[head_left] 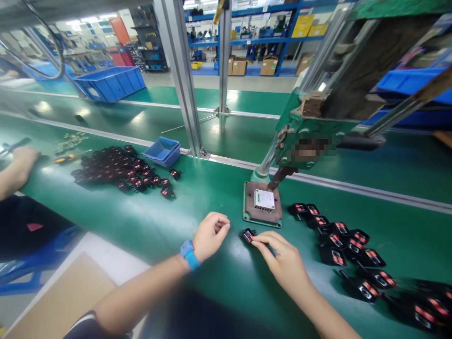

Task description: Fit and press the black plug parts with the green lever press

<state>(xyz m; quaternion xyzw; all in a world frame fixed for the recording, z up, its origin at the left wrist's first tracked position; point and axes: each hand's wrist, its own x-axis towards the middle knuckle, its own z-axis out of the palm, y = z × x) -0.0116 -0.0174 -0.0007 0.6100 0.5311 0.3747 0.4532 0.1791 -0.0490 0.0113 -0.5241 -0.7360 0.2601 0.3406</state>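
My right hand (282,256) pinches a small black part with a red and silver face (248,235) between thumb and fingertips, on or just above the green bench. Beside it, my left hand (213,235), with a blue watch on the wrist, is loosely closed; nothing shows in its fingers. Just beyond both hands stands a green hand press (307,141), its ram down near a pale metal block (264,199) on the base plate (249,214). Similar black parts (335,240) lie spread to the right of the press.
A heap of the same black parts (113,167) lies left on the bench, beside a small blue bin (162,150) and a yellow-handled screwdriver (65,159). Another person's hand (23,165) is at far left. An aluminium post (180,75) rises behind the bench.
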